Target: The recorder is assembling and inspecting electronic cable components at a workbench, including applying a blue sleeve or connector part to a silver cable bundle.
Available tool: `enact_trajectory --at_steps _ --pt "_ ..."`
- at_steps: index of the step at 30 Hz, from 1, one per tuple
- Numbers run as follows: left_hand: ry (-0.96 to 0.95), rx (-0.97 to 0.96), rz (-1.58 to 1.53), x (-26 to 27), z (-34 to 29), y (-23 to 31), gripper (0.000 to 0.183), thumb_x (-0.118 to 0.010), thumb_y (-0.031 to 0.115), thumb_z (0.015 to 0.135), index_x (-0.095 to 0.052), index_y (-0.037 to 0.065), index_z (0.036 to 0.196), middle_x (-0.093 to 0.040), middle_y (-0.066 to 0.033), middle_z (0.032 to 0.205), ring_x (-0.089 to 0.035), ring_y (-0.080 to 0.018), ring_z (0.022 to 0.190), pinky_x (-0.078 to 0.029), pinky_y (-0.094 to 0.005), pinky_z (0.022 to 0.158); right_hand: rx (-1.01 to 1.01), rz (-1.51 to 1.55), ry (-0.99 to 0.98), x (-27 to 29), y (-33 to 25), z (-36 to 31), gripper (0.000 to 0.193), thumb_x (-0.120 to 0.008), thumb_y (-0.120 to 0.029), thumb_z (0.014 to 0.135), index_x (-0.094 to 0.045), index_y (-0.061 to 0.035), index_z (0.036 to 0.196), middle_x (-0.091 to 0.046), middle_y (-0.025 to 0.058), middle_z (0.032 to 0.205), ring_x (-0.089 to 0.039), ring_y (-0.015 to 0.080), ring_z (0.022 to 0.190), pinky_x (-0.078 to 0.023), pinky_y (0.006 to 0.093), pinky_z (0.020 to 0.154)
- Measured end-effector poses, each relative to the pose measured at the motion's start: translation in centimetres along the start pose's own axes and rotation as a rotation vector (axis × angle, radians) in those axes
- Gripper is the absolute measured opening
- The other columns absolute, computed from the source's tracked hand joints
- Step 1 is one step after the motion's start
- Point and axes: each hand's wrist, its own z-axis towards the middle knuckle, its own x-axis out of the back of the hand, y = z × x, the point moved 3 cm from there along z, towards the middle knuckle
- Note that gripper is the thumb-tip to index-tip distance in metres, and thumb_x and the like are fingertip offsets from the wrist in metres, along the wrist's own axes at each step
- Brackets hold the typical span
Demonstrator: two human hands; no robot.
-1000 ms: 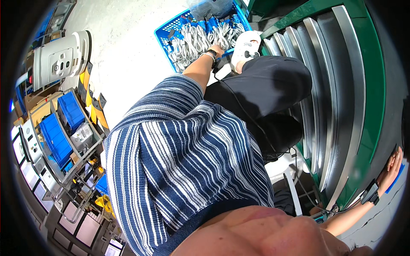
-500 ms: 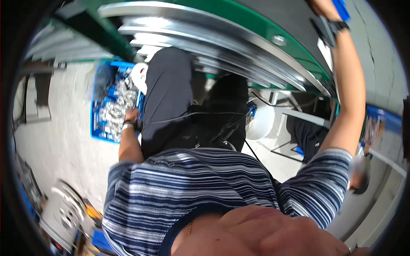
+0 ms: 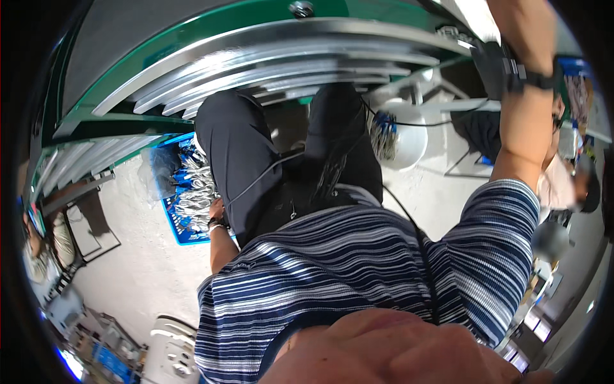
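Note:
My left hand (image 3: pixel 217 210) is down at the right edge of a blue plastic basket (image 3: pixel 192 242), beside my left thigh. Bundles of white and blue cable-like pieces (image 3: pixel 194 192) fill the basket, right by that hand. The hand is small in the head view, and its fingers are mostly hidden. My right hand (image 3: pixel 527 32) is raised at the upper right, past the end of the green-edged workbench (image 3: pixel 243 20). Motion smears its fingers, and the frame edge cuts it. A dark device (image 3: pixel 491 69) is strapped at its wrist.
Metal slats (image 3: pixel 275 70) run under the bench, just above my knees. A white bucket (image 3: pixel 416 137) holding blue and grey pieces stands right of my legs. A black cable (image 3: pixel 409 214) hangs by my right side. Other people (image 3: pixel 559 182) sit at right and far left.
The view has swung to the right, so bench and basket appear shifted. My right hand has moved off the bench top. My left hand stays at the basket, now at its right edge.

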Motion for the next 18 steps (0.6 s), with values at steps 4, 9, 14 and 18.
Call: enact_trajectory --at_steps 4,9,14,18 --pt "-0.02 0.02 0.138 0.5 0.0 0.4 0.043 -0.064 0.029 0.087 -0.064 0.002 0.12 -0.069 -0.0111 0.101 -0.064 -0.0185 0.086 -0.052 -0.029 0.07 -0.31 0.195 -0.131 -0.2 0.0 -16.2 0.031 -0.059 -0.004 0.091 -0.058 -0.0009 0.122 -0.064 0.0061 0.101 -0.061 0.0126 0.092 -0.05 0.0264 0.08" --pt "-0.009 -0.001 0.097 2.7 -0.5 5.8 0.041 -0.064 0.028 0.088 -0.065 0.002 0.12 -0.069 -0.0107 0.101 -0.064 -0.0181 0.086 -0.052 -0.0287 0.069 -1.194 0.28 0.136 -2.4 15.3 -40.2 0.033 -0.06 -0.016 0.097 -0.057 -0.0007 0.126 -0.064 0.0031 0.107 -0.06 0.0112 0.096 -0.049 0.0273 0.084" --pt "0.057 -0.115 -0.035 6.5 -1.6 16.5 0.04 -0.064 0.027 0.088 -0.065 0.002 0.119 -0.069 -0.0103 0.1 -0.064 -0.0177 0.085 -0.051 -0.0284 0.069 -1.763 0.437 0.889 -3.6 28.1 -66.7 0.036 -0.066 -0.022 0.09 -0.062 0.0012 0.116 -0.068 0.0137 0.096 -0.066 0.0215 0.086 -0.054 0.0324 0.074" --pt "0.114 -0.17 -0.071 9.3 -4.0 21.9 0.038 -0.063 0.026 0.088 -0.065 0.002 0.119 -0.068 -0.0099 0.1 -0.063 -0.0174 0.085 -0.051 -0.0282 0.069 -1.787 0.451 0.953 -5.6 36.6 -74.6 0.035 -0.066 -0.024 0.09 -0.062 0.002 0.113 -0.068 0.0148 0.096 -0.067 0.0224 0.085 -0.056 0.0335 0.073"
